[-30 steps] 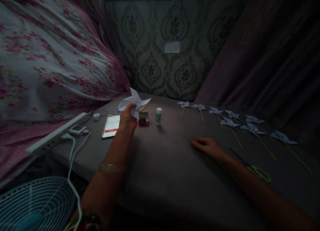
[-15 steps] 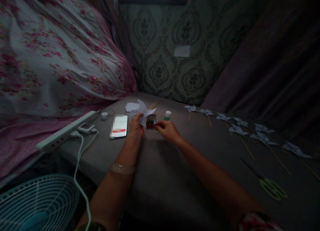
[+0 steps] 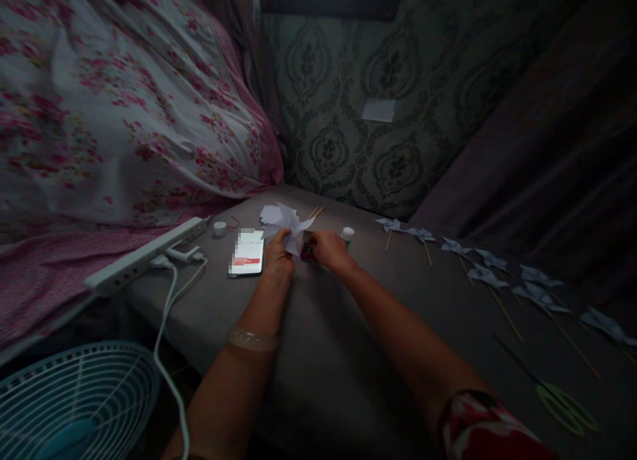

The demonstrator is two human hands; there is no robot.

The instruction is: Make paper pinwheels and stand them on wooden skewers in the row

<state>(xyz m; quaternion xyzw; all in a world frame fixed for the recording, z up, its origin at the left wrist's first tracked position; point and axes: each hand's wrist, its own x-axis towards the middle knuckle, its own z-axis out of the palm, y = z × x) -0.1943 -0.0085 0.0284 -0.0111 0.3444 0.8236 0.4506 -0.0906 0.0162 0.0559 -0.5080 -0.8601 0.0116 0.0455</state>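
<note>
My left hand [image 3: 279, 253] grips a white paper pinwheel [image 3: 292, 222], its blades spread above my fingers. Just right of it, a small red box [image 3: 307, 250] with dark contents sits on the grey cloth surface. The fingers of my right hand [image 3: 331, 249] are bent together down at the box and cover much of it; whatever they pinch is hidden. Behind that hand stands a glue stick [image 3: 348, 234] with a white cap. Thin wooden sticks [image 3: 317, 212] and white paper sheets [image 3: 270, 214] lie beyond the pinwheel.
A lit phone [image 3: 247, 254] lies left of my left hand, near a white power strip [image 3: 149, 254] with cables and a small white cap [image 3: 219, 229]. Several finished pinwheels [image 3: 455, 247] on sticks line the right side, with green-handled scissors [image 3: 565, 407] closer. A fan [image 3: 74, 400] stands lower left.
My right hand has moved from the box's right edge over its opening, fingers reaching in. My left hand still holds the pinwheel. The whole view has shifted slightly.
</note>
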